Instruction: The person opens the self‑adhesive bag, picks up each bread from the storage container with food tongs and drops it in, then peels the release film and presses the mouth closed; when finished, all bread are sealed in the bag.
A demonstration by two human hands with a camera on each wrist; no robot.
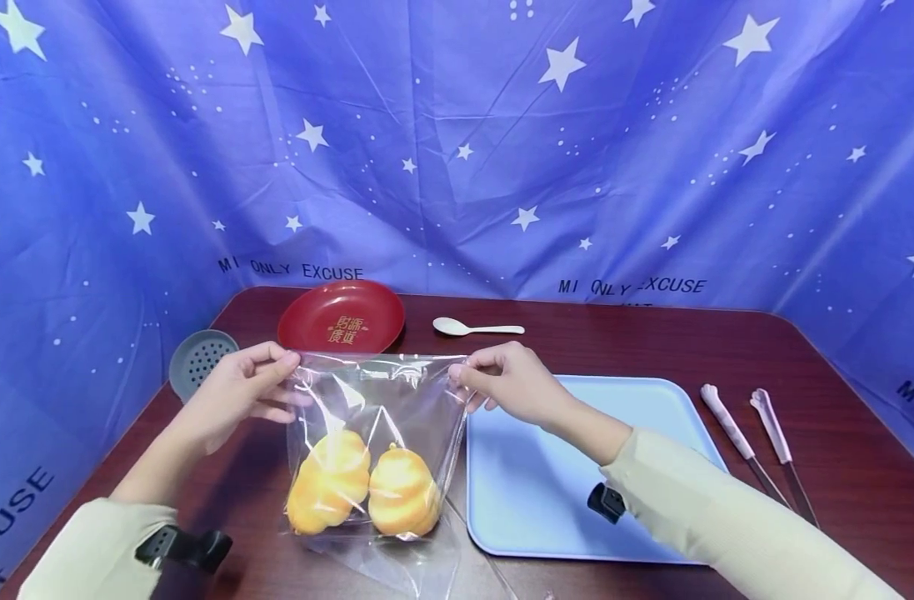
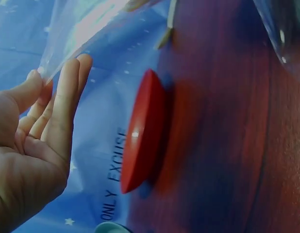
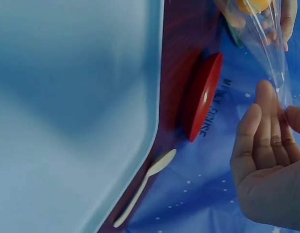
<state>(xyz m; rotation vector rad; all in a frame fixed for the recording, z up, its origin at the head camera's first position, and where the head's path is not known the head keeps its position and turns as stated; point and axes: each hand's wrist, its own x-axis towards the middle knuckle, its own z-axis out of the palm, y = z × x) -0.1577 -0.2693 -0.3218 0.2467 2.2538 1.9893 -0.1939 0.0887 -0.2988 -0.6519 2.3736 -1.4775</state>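
A clear plastic bag (image 1: 382,408) hangs between both hands, with two golden bread rolls inside: one roll (image 1: 329,482) at the bag's left and another roll (image 1: 404,492) at its right. My left hand (image 1: 235,396) pinches the upper left corner of the bag between thumb and fingers. At the opposite upper corner, my right hand (image 1: 512,383) pinches the film the same way. In the left wrist view the thumb meets the fingers on the bag's corner (image 2: 55,63). The right wrist view shows the other corner (image 3: 282,92) between thumb and fingers.
A red plate (image 1: 342,317) with gold characters lies behind the bag, beside a white spoon (image 1: 477,327). A grey perforated utensil (image 1: 202,360) sits at the left edge. To the right are a light blue tray (image 1: 576,533) and two pale-handled utensils (image 1: 771,425). Starred blue cloth (image 1: 457,167) surrounds the table.
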